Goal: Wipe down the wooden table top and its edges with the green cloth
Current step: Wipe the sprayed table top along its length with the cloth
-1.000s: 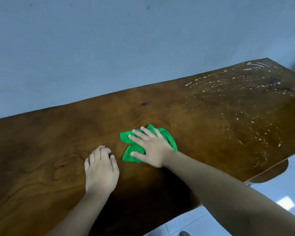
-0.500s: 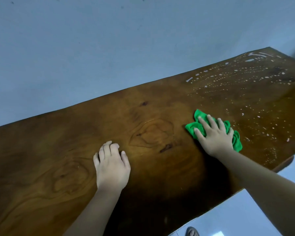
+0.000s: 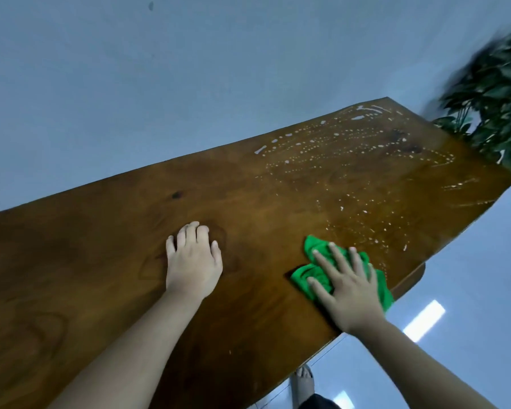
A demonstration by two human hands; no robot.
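Pressing the green cloth (image 3: 307, 274) flat onto the wooden table top (image 3: 248, 196) with the right hand (image 3: 348, 286): fingers straight and spread, palm down, no curl round the fabric, so as to push a wide patch at once rather than pinch a corner. Cloth bunched beneath the palm, toward the right end of the top and close to the near edge (image 3: 449, 237), one fold at or just over the rim; hard to tell which. Left hand (image 3: 194, 261) flat on bare wood to the left, well apart from the cloth, fingers relaxed and close together, grasping nothing; probably planted there as a brace while leaning over.

Beyond the cloth, rows of pale droplets (image 3: 337, 149) beading across the far right stretch, likely spray or water awaiting the wipe. Judging by that, mid-task: left and middle wood free of beads, right end and edges yet to do. Next, presumably, sweeping outward through the beads toward the leafy plant (image 3: 496, 93) past the far corner, without brushing its leaves. Below the edge, pale floor (image 3: 469, 290) and a sandalled foot (image 3: 303, 379).
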